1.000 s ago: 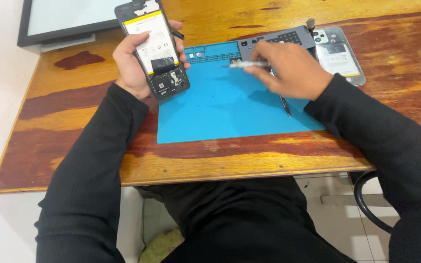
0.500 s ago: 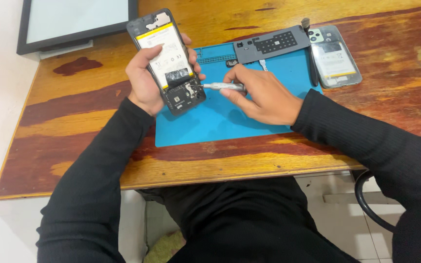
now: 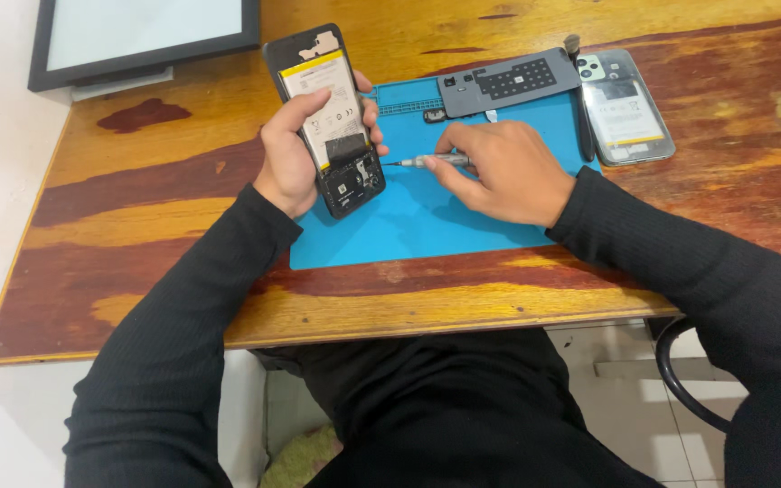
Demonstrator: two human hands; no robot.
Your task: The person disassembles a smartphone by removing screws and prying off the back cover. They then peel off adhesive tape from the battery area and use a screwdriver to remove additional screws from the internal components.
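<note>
My left hand [image 3: 296, 154] grips an opened smartphone [image 3: 324, 113] with its back off, so the white battery and dark boards show. The phone is tilted above the left edge of a blue work mat [image 3: 427, 217]. My right hand [image 3: 499, 172] rests on the mat and holds a thin silver screwdriver [image 3: 431, 161]. Its tip points left and sits right beside the phone's lower right corner.
A grey phone back cover [image 3: 508, 81] lies at the mat's far edge. A second opened phone [image 3: 625, 104] lies on the wooden table [image 3: 137, 217] to the right, with a dark slim tool [image 3: 580, 99] beside it. A black-framed screen [image 3: 146, 36] stands far left.
My right hand came from the mat's far right edge with the screwdriver and brought its tip to the phone. The left hand lowered the phone slightly toward the mat.
</note>
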